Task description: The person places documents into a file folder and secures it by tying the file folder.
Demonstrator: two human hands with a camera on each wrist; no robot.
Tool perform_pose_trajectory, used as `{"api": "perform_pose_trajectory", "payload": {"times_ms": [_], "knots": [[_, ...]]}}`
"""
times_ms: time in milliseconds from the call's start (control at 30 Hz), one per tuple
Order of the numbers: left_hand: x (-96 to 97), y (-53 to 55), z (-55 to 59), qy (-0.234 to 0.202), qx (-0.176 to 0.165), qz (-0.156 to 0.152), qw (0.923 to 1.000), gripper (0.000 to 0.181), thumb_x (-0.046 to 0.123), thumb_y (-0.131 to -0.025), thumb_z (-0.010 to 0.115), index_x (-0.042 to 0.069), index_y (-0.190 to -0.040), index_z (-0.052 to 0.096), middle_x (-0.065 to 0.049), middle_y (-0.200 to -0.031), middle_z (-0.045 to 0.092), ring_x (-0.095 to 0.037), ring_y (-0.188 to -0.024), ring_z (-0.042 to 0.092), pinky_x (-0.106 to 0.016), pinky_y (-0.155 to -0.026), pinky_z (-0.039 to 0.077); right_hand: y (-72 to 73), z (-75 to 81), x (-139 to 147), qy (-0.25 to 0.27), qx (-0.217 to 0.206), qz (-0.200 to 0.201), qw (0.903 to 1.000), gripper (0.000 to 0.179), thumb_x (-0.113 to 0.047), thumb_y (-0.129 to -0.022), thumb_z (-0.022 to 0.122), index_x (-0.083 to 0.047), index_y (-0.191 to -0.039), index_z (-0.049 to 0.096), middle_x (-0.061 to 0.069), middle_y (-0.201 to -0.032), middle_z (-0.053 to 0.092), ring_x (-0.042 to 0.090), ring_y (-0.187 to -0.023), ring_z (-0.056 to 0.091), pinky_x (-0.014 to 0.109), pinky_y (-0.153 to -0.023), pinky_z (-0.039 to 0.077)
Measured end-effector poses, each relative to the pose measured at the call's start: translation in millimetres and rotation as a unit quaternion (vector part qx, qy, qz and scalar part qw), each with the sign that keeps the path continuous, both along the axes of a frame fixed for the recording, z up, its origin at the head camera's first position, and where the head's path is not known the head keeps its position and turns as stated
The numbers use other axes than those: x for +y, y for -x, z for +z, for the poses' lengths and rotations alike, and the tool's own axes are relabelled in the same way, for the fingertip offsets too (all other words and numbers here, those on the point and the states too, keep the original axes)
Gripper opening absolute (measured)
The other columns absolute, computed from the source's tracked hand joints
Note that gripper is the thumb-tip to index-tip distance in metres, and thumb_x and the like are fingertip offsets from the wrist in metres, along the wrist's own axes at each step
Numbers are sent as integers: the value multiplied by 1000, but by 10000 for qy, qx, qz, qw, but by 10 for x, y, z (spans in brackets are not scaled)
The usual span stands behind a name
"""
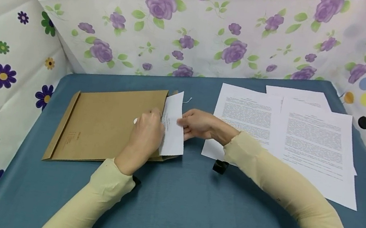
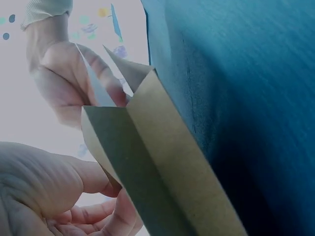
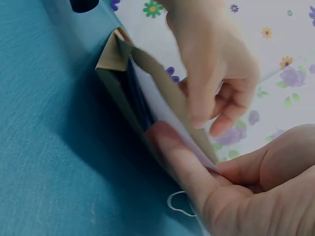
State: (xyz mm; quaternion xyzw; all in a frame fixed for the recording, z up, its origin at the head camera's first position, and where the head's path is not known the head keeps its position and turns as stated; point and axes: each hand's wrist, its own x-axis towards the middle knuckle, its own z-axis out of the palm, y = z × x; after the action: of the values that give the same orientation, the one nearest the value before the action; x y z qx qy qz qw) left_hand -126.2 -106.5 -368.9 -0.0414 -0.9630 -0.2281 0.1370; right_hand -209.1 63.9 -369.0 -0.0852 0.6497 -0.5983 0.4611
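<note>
Brown flat paper envelope (image 1: pixel 106 126) lies on the left part of a wide blue bench (image 1: pixel 190 209), its open end facing right. Well apart from it, on the right, several white paper sheets covered in black print (image 1: pixel 313 141) overlap one another, partly hidden by the right forearm. A smaller-looking white printed paper (image 1: pixel 172 142) juts from the envelope's mouth. Left hand (image 1: pixel 146 132) pinches the envelope's edge at that mouth; right hand (image 1: pixel 199 124) grips the jutting paper's outer side. Just beside its upper corner shows a thin white string (image 1: pixel 187 100).
</note>
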Motion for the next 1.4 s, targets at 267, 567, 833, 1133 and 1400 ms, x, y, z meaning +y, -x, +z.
{"api": "perform_pose_trajectory", "payload": {"times_ms": [267,567,833,1133,1400], "knots": [[0,-29,25,-42,-77,14,10000,8,-12,-90,58,-11,-96,64,-27,-87,65,-38,-76,72,-43,-59,59,21,-99,-138,-80,81,88,9999,34,-8,-111,41,13,-134,55,28,-120,67,27,-97,72,38,-82,60],[-21,-24,33,29,58,-29,10000,6,-11,-90,60,-11,-94,64,-26,-85,65,-38,-76,71,-43,-61,59,7,-94,-131,-846,778,-75,9933,21,-5,-106,56,11,-99,68,20,-82,69,21,-64,70,39,-74,61],[-17,-44,48,-74,-30,16,10000,10,-10,-90,60,-11,-99,63,-27,-89,65,-40,-79,72,-45,-63,60,-70,-124,-305,-1000,1186,-154,9878,27,-1,-103,59,6,-77,59,17,-72,66,18,-55,69,31,-61,60],[-35,-53,43,-152,90,-94,9998,10,-10,-91,60,-12,-99,64,-27,-88,64,-39,-75,71,-45,-61,59,-124,-139,-388,-744,1261,-116,9892,32,-4,-105,55,8,-76,60,19,-71,68,18,-54,69,31,-60,60],[-44,-51,50,-141,75,-86,9998,8,-9,-90,62,-11,-97,64,-26,-87,64,-39,-77,71,-45,-63,59,-109,-169,-352,-662,1145,-252,9909,28,-6,-104,58,9,-82,66,14,-69,67,16,-53,68,29,-56,58]]}}
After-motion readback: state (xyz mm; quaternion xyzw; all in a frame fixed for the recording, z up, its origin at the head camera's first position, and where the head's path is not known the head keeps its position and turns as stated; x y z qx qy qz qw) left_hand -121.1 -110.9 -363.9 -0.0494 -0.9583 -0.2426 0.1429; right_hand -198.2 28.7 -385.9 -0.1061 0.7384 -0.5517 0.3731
